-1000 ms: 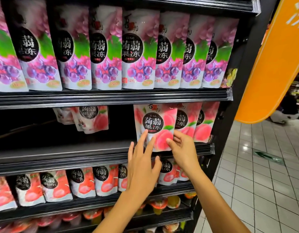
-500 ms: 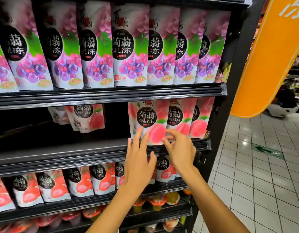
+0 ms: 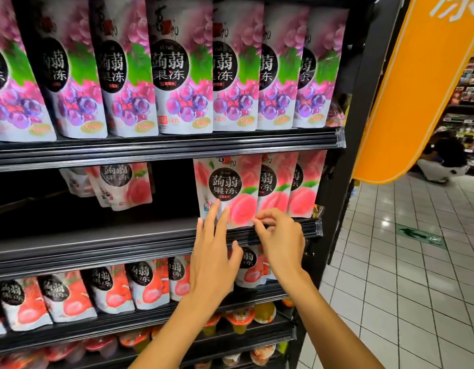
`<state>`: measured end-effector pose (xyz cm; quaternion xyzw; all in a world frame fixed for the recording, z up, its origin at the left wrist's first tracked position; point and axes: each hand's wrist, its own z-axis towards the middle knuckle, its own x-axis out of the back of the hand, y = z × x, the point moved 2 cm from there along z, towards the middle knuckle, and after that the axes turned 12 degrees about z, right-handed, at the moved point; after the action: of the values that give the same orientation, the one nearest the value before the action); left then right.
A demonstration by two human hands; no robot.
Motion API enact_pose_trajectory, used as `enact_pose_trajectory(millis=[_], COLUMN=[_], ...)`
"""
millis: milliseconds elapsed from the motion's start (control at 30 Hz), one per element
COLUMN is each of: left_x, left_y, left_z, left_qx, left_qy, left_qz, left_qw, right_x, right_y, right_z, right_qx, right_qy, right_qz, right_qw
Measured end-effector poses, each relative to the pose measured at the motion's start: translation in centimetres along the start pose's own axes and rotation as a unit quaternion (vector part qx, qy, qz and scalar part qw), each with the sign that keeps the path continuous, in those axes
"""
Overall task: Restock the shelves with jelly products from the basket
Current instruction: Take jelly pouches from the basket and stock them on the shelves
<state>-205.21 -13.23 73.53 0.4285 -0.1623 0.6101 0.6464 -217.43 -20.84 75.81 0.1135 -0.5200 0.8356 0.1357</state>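
Note:
A peach jelly pouch [image 3: 228, 182] stands upright at the front of the middle shelf [image 3: 97, 243], with two more peach pouches [image 3: 302, 187] to its right. My left hand [image 3: 214, 257] reaches up from below, and its straight fingertips touch the pouch's lower left corner. My right hand [image 3: 282, 235] is at the pouch's lower right corner with curled fingers, index and thumb pinching its bottom edge by the shelf rail. The basket is not in view.
Grape pouches [image 3: 177, 75] fill the shelf above. Further peach pouches [image 3: 124, 185] lean at the back of the middle shelf, left of a dark gap. Red pouches [image 3: 110, 286] line the shelf below, with jelly cups [image 3: 241, 319] under them. An orange sign [image 3: 417, 89] hangs on the right, and a person [image 3: 443, 161] crouches beyond it.
My right fingers have curled from lying on the pouch's face down to its bottom edge. My left hand stays on the lower left corner. The pouch stands in the same spot.

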Motion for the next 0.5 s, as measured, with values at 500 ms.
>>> enact_pose_trajectory(millis=[500], left_x=[2.3], left_y=[-0.3], left_z=[-1.7], left_qx=[-0.001], left_qy=[0.072], left_qz=[-0.121], left_qw=[0.990], right_x=[-0.7], right_y=[0.6], right_z=[-3.0], right_qx=[0.047], right_qy=[0.029], right_qz=[0.017], right_qw=[0.998])
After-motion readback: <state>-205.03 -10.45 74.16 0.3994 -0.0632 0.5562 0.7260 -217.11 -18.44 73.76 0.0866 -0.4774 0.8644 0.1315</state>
